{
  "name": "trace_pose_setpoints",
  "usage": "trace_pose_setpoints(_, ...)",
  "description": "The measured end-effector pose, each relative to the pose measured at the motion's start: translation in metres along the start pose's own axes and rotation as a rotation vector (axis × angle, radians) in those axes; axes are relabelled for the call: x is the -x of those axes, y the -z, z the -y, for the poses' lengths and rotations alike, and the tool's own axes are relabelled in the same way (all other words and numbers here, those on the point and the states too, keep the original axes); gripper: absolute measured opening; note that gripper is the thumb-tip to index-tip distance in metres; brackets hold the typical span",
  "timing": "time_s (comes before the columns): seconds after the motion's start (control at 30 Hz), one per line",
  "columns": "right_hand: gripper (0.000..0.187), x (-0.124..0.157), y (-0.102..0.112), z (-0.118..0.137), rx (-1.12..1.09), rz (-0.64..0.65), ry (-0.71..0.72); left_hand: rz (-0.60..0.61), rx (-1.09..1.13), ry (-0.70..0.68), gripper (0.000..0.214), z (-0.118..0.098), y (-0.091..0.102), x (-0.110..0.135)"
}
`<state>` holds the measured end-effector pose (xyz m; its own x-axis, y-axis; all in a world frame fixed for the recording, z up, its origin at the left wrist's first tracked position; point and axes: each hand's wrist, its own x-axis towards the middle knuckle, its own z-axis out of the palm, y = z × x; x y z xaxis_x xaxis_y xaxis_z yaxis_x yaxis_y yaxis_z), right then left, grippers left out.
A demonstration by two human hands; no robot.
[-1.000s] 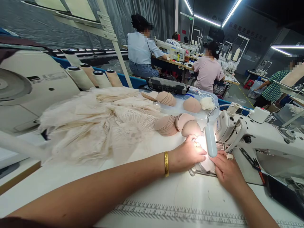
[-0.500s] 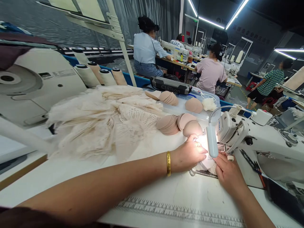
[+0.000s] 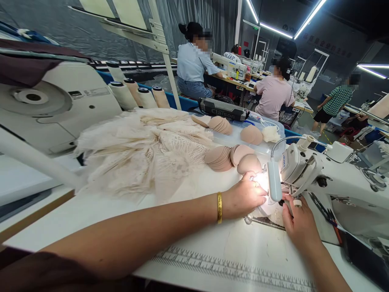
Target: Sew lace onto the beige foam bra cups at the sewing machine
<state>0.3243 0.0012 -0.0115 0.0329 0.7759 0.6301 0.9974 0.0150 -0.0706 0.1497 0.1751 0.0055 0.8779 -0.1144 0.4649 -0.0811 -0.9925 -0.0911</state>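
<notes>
My left hand, with a gold bangle on its wrist, lies with fingers curled on a pale piece of fabric at the needle of the white sewing machine. My right hand rests on the same piece from the near side, fingers pressed down close to the needle area. The machine's lamp glares over both hands, so the fingertips and the fabric are washed out. Stacks of beige bra cups lie just beyond my left hand.
A heap of cream lace covers the table's left middle. More cups sit on a clear plastic box, with a black Claison device behind. Thread cones and another machine stand left. Other people sew at benches behind.
The view has swung slightly left and down. My right hand has shifted a little nearer the needle; my left hand stays on the fabric.
</notes>
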Motion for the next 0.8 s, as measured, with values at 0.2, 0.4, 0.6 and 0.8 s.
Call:
trace_pose_setpoints(0.2,0.028,0.0023,-0.0031,0.0001,0.005,0.067,-0.1,0.02,0.0,0.001,0.017,0.0001,-0.0005,0.0003)
trace_pose_setpoints(0.4,0.026,-0.0017,0.0011,0.0013,-0.019,0.052,-0.067,-0.023,-0.007,-0.024,0.013,-0.0003,-0.0031,0.0017)
trace_pose_setpoints(0.6,0.024,-0.0014,0.0001,0.001,-0.042,0.009,-0.038,-0.078,-0.016,-0.043,0.017,-0.0004,-0.0074,0.0024)
trace_pose_setpoints(0.8,0.027,0.0022,0.002,0.0009,-0.034,0.109,-0.015,-0.082,-0.047,-0.038,0.012,0.0014,-0.0059,0.0025)
